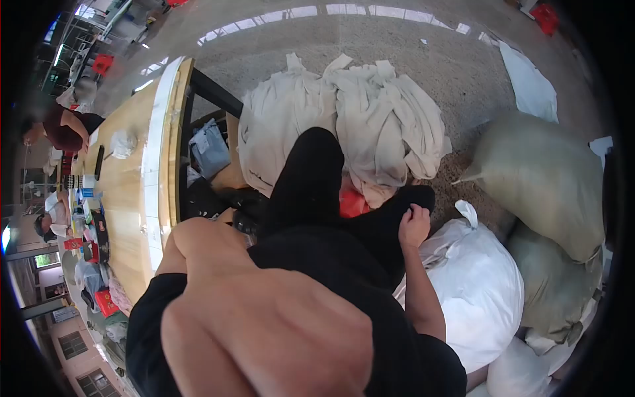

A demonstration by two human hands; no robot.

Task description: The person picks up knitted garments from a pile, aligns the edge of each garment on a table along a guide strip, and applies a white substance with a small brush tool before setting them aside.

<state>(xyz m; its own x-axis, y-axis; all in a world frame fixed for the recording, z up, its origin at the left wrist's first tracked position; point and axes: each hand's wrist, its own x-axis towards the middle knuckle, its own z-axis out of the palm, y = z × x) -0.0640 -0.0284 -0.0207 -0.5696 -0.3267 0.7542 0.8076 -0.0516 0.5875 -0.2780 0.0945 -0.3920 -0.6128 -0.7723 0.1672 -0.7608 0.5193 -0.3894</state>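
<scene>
My left hand is raised very close to the camera, with the back of the hand filling the lower middle of the view. Its fingers are out of sight, so whether it holds anything cannot be seen. My right hand rests on the black trousers at my right knee, fingers curled; anything inside them is hidden. Just below and beside my right forearm lies a stuffed white sack with a tied top. Beyond my knees sits a large heap of cream fabric, with something red under its near edge.
A wooden table stands at my left, with a grey plastic package under it. Full greenish sacks are piled on the right. A white sheet lies on the concrete floor. Other people are beyond the table.
</scene>
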